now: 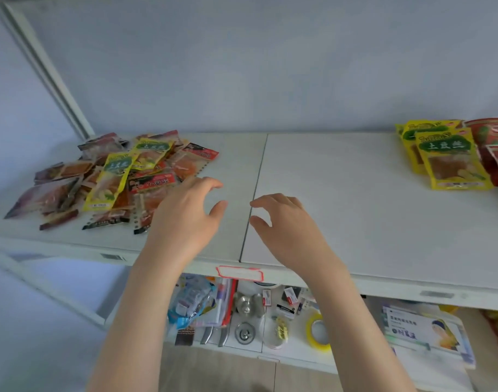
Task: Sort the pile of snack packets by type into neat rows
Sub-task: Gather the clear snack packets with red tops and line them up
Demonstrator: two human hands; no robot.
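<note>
the jumbled pile of glossy red, brown and yellow plastic snack packets [114, 179] lies at about ten o'clock on the white shelf [355, 210]. at two o'clock a short stack of flat yellow packets with green labels [445, 157] sits just beside some red packets [495, 148] cut by the frame's edge, so the sorting looks started but mostly ahead. the left hand [185, 210] hovers at the pile's four o'clock edge, fingers spread and loosely bent, holding nothing. the right hand [284, 224], at its three o'clock, is likewise empty and relaxed. the step in hand seems a reach into the pile. the next move calls for pinching one packet, perhaps the long yellow packet [109, 182] on top, lifting it without dragging its neighbours, and laying it squarely with its kind.
</note>
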